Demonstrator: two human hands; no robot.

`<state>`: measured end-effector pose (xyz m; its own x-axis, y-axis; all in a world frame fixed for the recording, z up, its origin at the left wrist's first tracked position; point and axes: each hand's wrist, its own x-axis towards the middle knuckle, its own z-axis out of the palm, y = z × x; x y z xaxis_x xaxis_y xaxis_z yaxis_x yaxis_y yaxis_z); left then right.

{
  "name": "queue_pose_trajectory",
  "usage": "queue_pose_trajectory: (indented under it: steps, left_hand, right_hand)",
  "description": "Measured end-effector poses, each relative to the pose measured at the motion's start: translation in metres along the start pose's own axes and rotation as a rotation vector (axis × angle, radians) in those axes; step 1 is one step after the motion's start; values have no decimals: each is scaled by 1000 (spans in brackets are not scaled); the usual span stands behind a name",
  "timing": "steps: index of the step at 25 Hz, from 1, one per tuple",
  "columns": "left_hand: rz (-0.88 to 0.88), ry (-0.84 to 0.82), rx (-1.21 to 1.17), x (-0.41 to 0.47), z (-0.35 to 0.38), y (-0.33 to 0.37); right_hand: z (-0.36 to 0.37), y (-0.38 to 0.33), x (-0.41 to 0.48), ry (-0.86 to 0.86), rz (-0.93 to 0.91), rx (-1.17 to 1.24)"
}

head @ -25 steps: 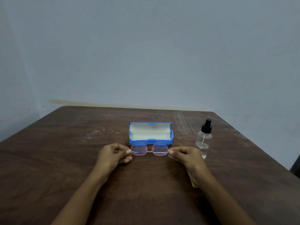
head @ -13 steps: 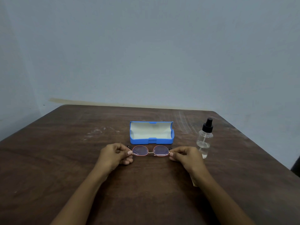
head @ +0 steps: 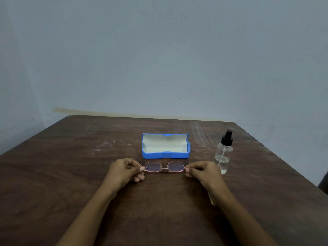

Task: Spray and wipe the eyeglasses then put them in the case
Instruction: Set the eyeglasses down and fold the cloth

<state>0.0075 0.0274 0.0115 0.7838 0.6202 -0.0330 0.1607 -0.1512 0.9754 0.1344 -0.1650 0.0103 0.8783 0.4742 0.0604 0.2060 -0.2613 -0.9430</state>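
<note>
Thin-framed eyeglasses [head: 164, 167] with round lenses are held just above the brown table, lenses tilted nearly flat. My left hand [head: 124, 171] pinches their left end and my right hand [head: 204, 173] pinches their right end. Right behind them a blue case [head: 166, 155] lies open, its pale lining empty. A clear spray bottle [head: 223, 153] with a black nozzle stands upright to the right of my right hand. A pale cloth edge [head: 212, 199] peeks out under my right wrist.
The wooden table [head: 71, 174] reaches back to a grey-blue wall. Its right edge runs diagonally past the bottle, and a dark object [head: 324, 185] sits beyond that edge.
The glasses have come down and tipped from facing me to nearly flat, moving slightly nearer to me and off the case's front. Both hands kept their hold.
</note>
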Motion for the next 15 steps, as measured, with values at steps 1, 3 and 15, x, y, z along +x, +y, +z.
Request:
queue_pose_trajectory:
  steps: [1,3,15]
  left_hand:
    - [-7,-2,-3,0,-1,0]
    - [-17,-6,-9,0,-2,0]
    - [-30,16,-2,0,-1,1]
  right_hand:
    - [0,0,0,0,2,0]
    - [0,0,0,2,10,4]
    - [0,-1,0,4,-1,-26]
